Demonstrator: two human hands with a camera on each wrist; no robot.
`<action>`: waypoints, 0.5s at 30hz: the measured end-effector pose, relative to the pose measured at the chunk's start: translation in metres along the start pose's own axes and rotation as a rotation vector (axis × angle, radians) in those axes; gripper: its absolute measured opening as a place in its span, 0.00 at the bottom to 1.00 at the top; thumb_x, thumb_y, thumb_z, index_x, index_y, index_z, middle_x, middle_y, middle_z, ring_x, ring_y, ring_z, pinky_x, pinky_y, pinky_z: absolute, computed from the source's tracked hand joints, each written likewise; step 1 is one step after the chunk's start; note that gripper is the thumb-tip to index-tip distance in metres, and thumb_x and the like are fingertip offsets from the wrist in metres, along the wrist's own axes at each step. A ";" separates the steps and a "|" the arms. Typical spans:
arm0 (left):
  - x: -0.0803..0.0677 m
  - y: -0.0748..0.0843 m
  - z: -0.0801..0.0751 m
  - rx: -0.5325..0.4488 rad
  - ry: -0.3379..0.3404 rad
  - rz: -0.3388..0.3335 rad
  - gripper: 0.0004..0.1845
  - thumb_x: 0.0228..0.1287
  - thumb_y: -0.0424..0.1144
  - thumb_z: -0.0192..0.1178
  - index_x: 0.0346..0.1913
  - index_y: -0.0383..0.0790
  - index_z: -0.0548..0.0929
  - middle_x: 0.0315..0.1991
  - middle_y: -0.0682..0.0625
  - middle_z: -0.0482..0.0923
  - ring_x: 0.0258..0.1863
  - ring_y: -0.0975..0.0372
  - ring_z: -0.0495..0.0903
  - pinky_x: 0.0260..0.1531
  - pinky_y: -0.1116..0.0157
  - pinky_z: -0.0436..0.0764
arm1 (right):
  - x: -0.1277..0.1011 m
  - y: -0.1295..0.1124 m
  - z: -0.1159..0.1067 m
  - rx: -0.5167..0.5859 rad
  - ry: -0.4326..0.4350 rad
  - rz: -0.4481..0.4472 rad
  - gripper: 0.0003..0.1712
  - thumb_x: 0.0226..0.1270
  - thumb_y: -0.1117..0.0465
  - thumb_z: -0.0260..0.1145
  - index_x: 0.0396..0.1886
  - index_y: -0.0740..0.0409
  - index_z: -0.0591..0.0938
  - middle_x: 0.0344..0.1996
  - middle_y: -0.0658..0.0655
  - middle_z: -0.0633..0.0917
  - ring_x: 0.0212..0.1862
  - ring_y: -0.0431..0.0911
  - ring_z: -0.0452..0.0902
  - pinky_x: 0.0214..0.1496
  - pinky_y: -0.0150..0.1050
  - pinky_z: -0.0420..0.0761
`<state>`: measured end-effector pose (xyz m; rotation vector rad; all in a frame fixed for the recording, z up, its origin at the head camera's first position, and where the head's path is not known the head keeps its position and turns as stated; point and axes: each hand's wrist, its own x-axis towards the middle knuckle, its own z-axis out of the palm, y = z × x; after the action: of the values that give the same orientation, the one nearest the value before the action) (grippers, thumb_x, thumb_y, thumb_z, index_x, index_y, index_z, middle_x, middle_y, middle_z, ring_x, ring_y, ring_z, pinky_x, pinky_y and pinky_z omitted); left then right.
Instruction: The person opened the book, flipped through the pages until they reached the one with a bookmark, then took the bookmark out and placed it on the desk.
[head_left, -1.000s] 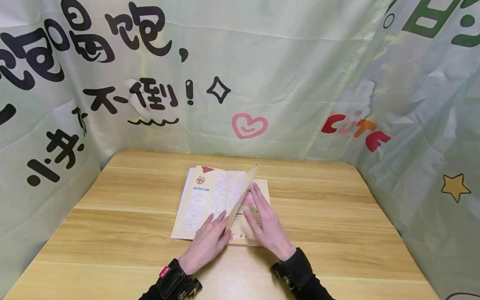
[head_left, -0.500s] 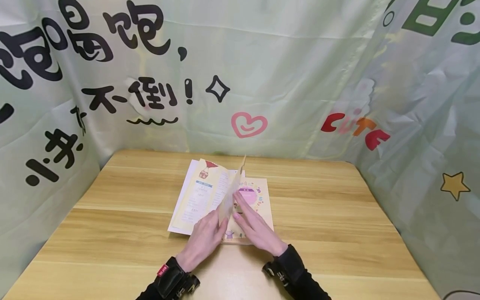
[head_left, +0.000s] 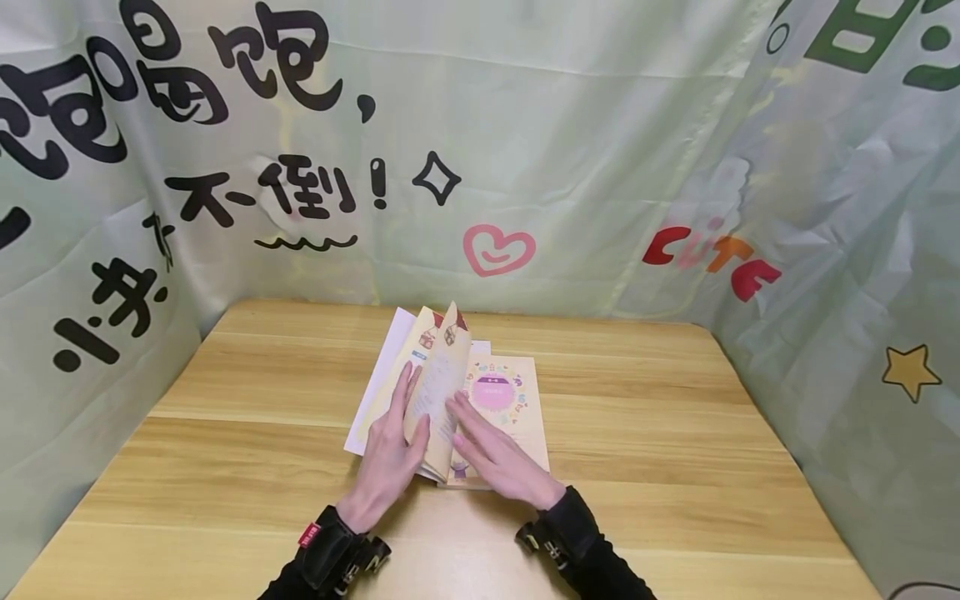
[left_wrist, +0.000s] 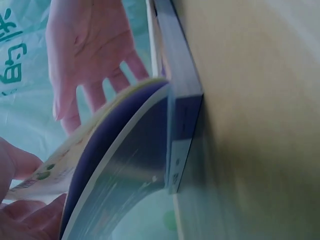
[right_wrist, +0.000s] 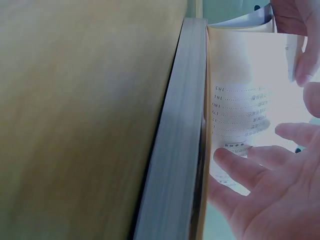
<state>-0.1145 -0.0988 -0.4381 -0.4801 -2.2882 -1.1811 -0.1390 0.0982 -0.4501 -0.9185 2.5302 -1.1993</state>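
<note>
An open book lies on the wooden table, a little beyond the middle of its near half; its right-hand page lies flat and shows a pink round panel with small coloured drawings about it; a few leaves stand raised near the spine, leaning leftward, between the two hands; the left hand lies against the left side of those raised leaves, its fingers straight and slightly spread over the left pages, the thumb at the near edge of the lifted leaf; the right hand rests on the flat right-hand page, its fingers straight and apart, their tips close to the foot of the raised leaves; whether they touch those leaves cannot be told from the head view; in the right wrist view the page block shows edge-on beside a pale leaf with lines of numbers; both wrists wear black straps and dark sleeves; a pale green cloth backdrop printed with black characters, a pink heart and a yellow star encloses the table on three sides.
</note>
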 end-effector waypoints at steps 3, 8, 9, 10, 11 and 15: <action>0.003 -0.003 -0.005 0.038 0.016 -0.009 0.45 0.64 0.23 0.61 0.80 0.33 0.49 0.74 0.34 0.64 0.35 0.52 0.88 0.47 0.61 0.88 | 0.001 -0.001 0.001 -0.010 -0.030 0.000 0.33 0.83 0.48 0.44 0.82 0.50 0.52 0.83 0.56 0.46 0.83 0.47 0.43 0.83 0.56 0.51; 0.007 -0.007 -0.013 0.108 0.016 -0.058 0.45 0.61 0.21 0.62 0.79 0.33 0.52 0.73 0.32 0.65 0.42 0.46 0.87 0.49 0.53 0.87 | 0.001 -0.001 0.002 -0.059 -0.068 -0.015 0.33 0.83 0.47 0.44 0.81 0.49 0.55 0.82 0.54 0.47 0.82 0.49 0.46 0.82 0.55 0.56; 0.007 -0.008 -0.014 0.120 0.009 -0.072 0.45 0.61 0.21 0.63 0.79 0.33 0.53 0.73 0.32 0.65 0.50 0.42 0.85 0.52 0.49 0.85 | 0.000 -0.001 0.002 -0.071 -0.072 -0.019 0.33 0.83 0.46 0.45 0.81 0.49 0.56 0.82 0.53 0.48 0.82 0.49 0.47 0.82 0.55 0.56; 0.008 -0.009 -0.016 0.129 0.001 -0.081 0.46 0.60 0.22 0.63 0.79 0.33 0.53 0.73 0.31 0.65 0.50 0.42 0.85 0.52 0.49 0.85 | 0.000 -0.001 0.002 -0.083 -0.076 -0.027 0.32 0.83 0.46 0.45 0.81 0.49 0.57 0.82 0.53 0.48 0.82 0.50 0.48 0.82 0.55 0.57; 0.008 -0.009 -0.018 0.138 -0.006 -0.087 0.46 0.60 0.22 0.63 0.79 0.33 0.53 0.73 0.31 0.65 0.53 0.40 0.83 0.55 0.47 0.84 | 0.000 -0.001 0.002 -0.093 -0.080 -0.033 0.32 0.83 0.46 0.45 0.81 0.49 0.58 0.82 0.53 0.49 0.82 0.50 0.49 0.82 0.55 0.58; 0.010 -0.012 -0.023 0.184 -0.043 -0.091 0.45 0.59 0.21 0.63 0.78 0.31 0.55 0.75 0.31 0.61 0.62 0.37 0.77 0.62 0.45 0.78 | 0.000 0.000 0.003 -0.123 -0.098 -0.055 0.32 0.83 0.46 0.45 0.80 0.50 0.60 0.82 0.54 0.50 0.81 0.52 0.51 0.81 0.57 0.58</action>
<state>-0.1222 -0.1235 -0.4292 -0.3387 -2.4494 -0.9981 -0.1378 0.0962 -0.4517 -1.0548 2.5391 -0.9954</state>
